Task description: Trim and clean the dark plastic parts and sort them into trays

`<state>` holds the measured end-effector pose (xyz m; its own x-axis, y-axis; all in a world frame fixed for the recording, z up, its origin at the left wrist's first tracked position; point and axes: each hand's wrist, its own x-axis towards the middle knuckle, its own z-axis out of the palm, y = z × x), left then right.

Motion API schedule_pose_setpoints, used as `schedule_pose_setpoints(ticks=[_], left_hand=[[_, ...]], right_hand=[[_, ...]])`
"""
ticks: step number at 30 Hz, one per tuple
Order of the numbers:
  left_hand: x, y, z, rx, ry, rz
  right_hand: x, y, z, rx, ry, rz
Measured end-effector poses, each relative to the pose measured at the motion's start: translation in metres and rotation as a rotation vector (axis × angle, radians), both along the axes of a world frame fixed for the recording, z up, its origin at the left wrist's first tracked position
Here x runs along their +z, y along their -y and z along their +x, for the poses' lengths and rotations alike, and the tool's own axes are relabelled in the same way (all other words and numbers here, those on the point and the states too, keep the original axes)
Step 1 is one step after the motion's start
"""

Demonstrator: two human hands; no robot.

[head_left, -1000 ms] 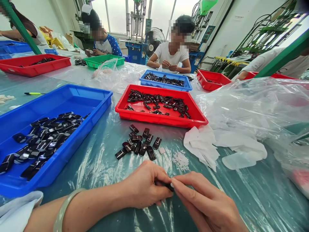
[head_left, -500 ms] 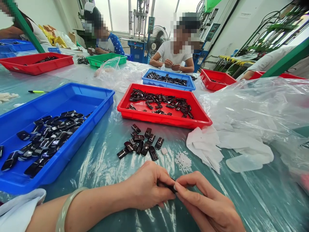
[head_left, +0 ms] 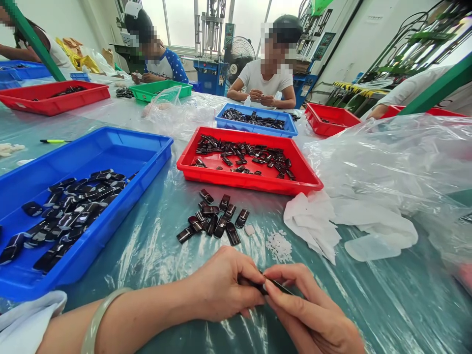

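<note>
My left hand (head_left: pixel 224 285) and my right hand (head_left: pixel 313 305) meet at the bottom centre, fingertips nearly touching. Both are closed on a small black part (head_left: pixel 262 289), mostly hidden by the fingers. A thin dark strip (head_left: pixel 282 286) shows between my right thumb and fingers. Just beyond the hands lies a loose pile of glossy black parts (head_left: pixel 221 221) on the plastic-covered table. To its right are a small whitish square (head_left: pixel 250 230) and a heap of tiny white pieces (head_left: pixel 279 247).
A blue tray (head_left: pixel 147 147) with black parts stands at the left. Ahead is a red tray (head_left: pixel 236 183) of black parts, with a smaller blue tray (head_left: pixel 258 127) behind. Crumpled white tissue (head_left: pixel 313 221) and clear plastic sheeting (head_left: pixel 398 157) lie at the right. People sit across the table.
The thin dark strip now shows between my right fingers. My right hand has shifted slightly left, and the whole view has moved a little.
</note>
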<state>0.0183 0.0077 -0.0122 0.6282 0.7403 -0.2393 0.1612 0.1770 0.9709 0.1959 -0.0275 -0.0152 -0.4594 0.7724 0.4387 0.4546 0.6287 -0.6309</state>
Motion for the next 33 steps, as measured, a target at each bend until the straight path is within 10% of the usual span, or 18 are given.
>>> schedule_pose_setpoints(ticks=[13,33], left_hand=[[-0.003,0.001,0.002,0.024,-0.017,-0.013],[-0.001,0.001,0.002,0.022,-0.020,-0.041]], right_hand=[[-0.004,-0.041,0.011,-0.357,0.262,0.210],[0.004,-0.035,0.009,-0.244,0.170,0.111]])
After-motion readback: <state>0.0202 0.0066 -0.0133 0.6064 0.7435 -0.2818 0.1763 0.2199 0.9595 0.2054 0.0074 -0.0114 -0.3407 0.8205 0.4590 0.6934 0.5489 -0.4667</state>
